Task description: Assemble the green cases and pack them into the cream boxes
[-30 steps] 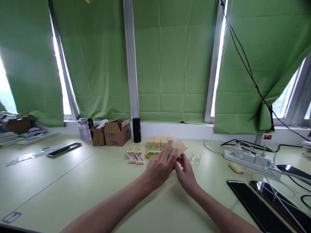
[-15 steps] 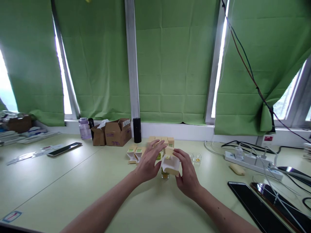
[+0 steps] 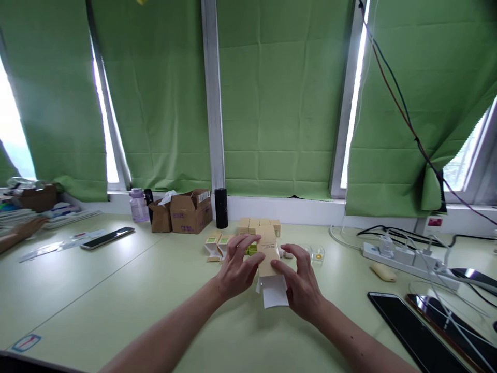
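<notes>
Both my hands hold a small tan carton (image 3: 268, 252) just above the pale green table (image 3: 116, 290), its white end flaps (image 3: 275, 291) hanging open toward me. My left hand (image 3: 236, 267) grips the carton's left side, fingers curled. My right hand (image 3: 301, 280) grips its right side near the flaps. Behind the carton stands a row of closed tan boxes (image 3: 252, 226). Two opened tan cartons (image 3: 215, 246) lie to the left, with small green pieces (image 3: 252, 249) beside them. A clear small container with a yellow dot (image 3: 318, 254) sits to the right.
Brown cardboard boxes (image 3: 190, 211), a black cylinder (image 3: 221, 208) and a purple bottle (image 3: 138, 205) stand at the back by the window sill. A power strip with cables (image 3: 399, 254) and dark phones (image 3: 411, 326) lie right. Another person's hand (image 3: 23, 228) rests at far left.
The carton came down from in front of the box row toward me and turned, so its white flaps now point at me. Another person's hand appeared at far left.
</notes>
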The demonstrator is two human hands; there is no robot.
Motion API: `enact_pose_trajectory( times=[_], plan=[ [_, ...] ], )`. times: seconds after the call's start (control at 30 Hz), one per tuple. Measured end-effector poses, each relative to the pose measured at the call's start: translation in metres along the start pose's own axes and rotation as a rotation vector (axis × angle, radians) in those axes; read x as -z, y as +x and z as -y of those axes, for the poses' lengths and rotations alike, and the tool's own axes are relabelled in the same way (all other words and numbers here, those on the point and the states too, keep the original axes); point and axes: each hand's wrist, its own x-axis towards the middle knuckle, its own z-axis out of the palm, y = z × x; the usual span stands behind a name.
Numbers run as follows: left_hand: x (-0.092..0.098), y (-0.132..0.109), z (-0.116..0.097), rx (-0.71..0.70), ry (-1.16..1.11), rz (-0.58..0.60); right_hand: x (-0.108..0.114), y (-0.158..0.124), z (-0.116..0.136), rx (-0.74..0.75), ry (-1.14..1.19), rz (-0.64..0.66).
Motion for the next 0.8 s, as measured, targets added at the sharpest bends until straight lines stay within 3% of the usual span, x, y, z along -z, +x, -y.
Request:
enact_pose_trajectory(
  times=[0.17,0.27,0.33,0.53,0.8],
  plan=[
    [0.006,0.011,-0.007,-0.134,-0.165,-0.121,-0.002,0.000,0.000,-0.060,0.059,-0.001],
    [0.008,0.019,-0.011,-0.133,-0.344,-0.163,-0.004,0.000,-0.001,-0.113,0.138,-0.060],
    [0.008,0.023,-0.013,-0.039,-0.455,-0.154,-0.006,0.000,-0.003,-0.152,0.161,-0.087],
    [0.005,0.022,-0.013,0.425,-0.697,-0.063,-0.010,-0.004,-0.003,-0.242,0.206,-0.079],
    [-0.003,0.021,-0.015,0.719,-1.192,-0.002,-0.011,-0.004,-0.001,-0.294,0.283,-0.023]
  ],
)
